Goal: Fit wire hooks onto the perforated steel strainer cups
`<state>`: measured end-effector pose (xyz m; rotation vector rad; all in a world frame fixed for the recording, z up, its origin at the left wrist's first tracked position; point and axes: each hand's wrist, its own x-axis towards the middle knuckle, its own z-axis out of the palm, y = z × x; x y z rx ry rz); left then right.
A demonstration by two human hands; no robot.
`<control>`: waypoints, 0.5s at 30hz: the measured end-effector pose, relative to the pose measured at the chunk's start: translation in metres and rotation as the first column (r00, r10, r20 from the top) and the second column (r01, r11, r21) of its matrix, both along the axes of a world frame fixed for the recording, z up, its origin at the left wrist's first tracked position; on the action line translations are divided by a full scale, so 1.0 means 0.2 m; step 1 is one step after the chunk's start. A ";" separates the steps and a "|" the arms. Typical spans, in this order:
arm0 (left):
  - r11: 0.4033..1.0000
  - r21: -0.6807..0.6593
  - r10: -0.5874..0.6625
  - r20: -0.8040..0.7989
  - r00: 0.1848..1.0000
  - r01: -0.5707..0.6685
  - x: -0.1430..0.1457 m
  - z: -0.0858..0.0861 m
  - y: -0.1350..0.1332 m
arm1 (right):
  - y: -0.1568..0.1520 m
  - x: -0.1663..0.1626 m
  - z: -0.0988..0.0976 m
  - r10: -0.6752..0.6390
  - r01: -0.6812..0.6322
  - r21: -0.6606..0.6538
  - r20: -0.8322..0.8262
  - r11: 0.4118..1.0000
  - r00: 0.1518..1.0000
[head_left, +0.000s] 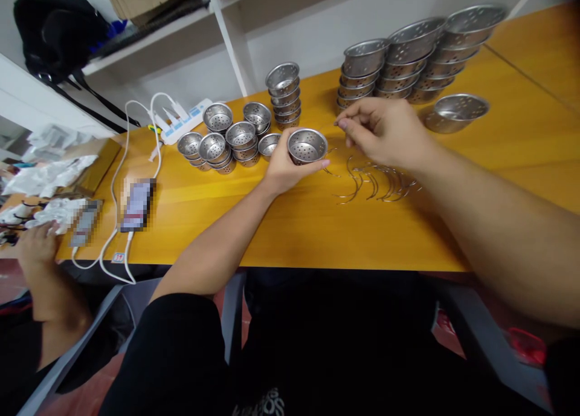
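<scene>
I judge that the perforated metal cup (308,148) is light, stiff and a little slippery; the best hold is around its wall, below the rim. The left hand (281,168) grips it so, over the desk (317,234). The right hand (378,132) pinches a small thing (336,124), perhaps a wire, near the curved wires (372,185).
</scene>
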<state>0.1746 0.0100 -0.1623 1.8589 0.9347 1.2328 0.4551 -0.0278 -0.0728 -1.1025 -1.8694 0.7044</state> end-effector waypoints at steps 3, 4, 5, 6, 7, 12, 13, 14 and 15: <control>0.999 0.018 -0.027 0.003 1.000 0.027 0.01 -0.01 0.02 | 0.01 -0.03 -0.05 0.062 -0.066 -0.103 -0.043 0.992 0.997; 0.999 0.021 -0.043 0.005 0.999 0.043 0.01 -0.02 0.03 | 0.02 -0.03 -0.07 0.085 -0.090 -0.135 -0.044 0.987 0.995; 0.998 0.024 -0.060 0.007 0.998 0.060 0.02 -0.02 0.03 | 0.02 -0.04 -0.08 0.109 -0.114 -0.161 -0.038 0.980 0.993; 0.997 0.026 -0.077 0.011 0.997 0.077 0.02 -0.03 0.04 | 0.03 -0.04 -0.09 0.131 -0.134 -0.181 -0.028 0.974 0.991; 0.996 0.029 -0.088 0.017 0.996 0.088 0.03 -0.03 0.04 | 0.03 -0.04 -0.10 0.148 -0.148 -0.197 -0.018 0.969 0.989; 0.999 -0.025 -0.044 0.035 0.998 0.045 0.05 0.00 0.00 | 0.01 -0.01 -0.04 0.040 -0.033 -0.114 0.054 0.993 0.998; 0.998 -0.051 -0.026 0.029 0.999 0.027 0.05 0.02 -0.02 | 0.01 0.00 -0.02 -0.010 0.014 -0.054 0.084 0.998 0.996; 0.997 -0.075 -0.011 0.027 1.000 0.013 0.05 0.03 -0.03 | 0.00 0.00 0.00 -0.052 0.052 0.002 0.111 0.999 0.992; 0.996 -0.092 0.001 0.030 1.000 0.002 0.04 0.04 -0.05 | -0.01 0.01 0.02 -0.078 0.073 0.042 0.131 0.996 0.988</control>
